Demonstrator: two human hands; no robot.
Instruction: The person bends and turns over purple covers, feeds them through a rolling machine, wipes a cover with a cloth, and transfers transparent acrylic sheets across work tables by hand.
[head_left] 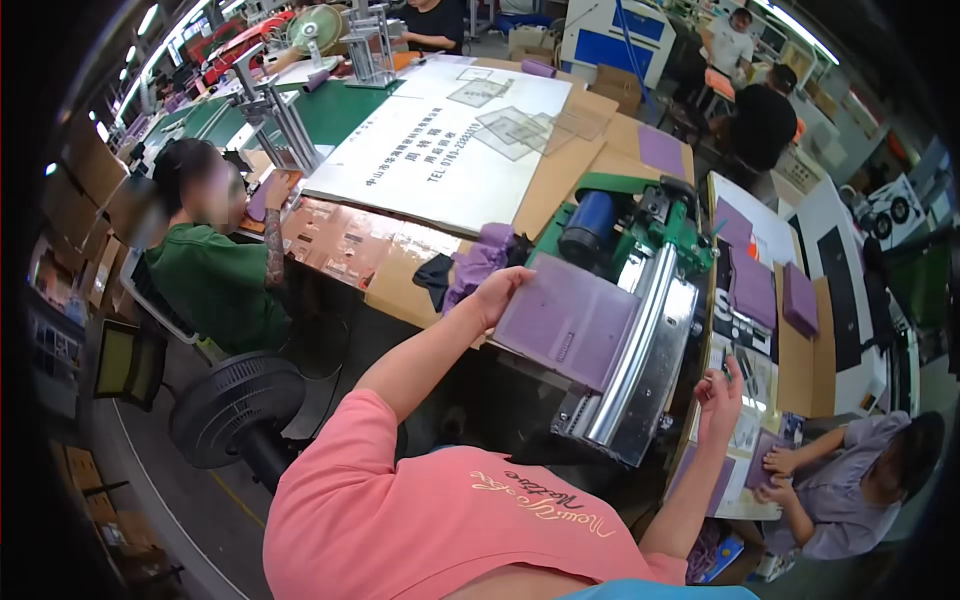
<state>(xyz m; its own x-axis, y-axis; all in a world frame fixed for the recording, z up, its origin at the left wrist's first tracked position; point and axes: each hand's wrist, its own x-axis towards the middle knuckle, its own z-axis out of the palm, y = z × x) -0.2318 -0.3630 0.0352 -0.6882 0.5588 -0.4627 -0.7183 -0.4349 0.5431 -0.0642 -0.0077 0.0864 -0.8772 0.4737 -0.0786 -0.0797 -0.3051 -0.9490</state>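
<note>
My left hand (503, 295) grips the left edge of a flat purple sheet (572, 315), its fingers closed at the rim. The sheet has a glossy, see-through look, with a small dark label-like mark near its lower edge. Its right side lies against the long shiny metal roller (637, 345) of a green machine (680, 235) with a blue motor (590, 228). My right hand (718, 395) is raised right of the roller, apart from the sheet. Its fingers are bent together with one pointing up; a small dark thing seems to be at the fingertips, too small to name.
Crumpled purple cloth (480, 262) lies beyond my left hand. Purple pieces (752, 287) are stacked on the right bench, where a co-worker (850, 480) handles another. A person in green (215, 270) sits at the left. A black fan (238, 410) stands behind my left arm.
</note>
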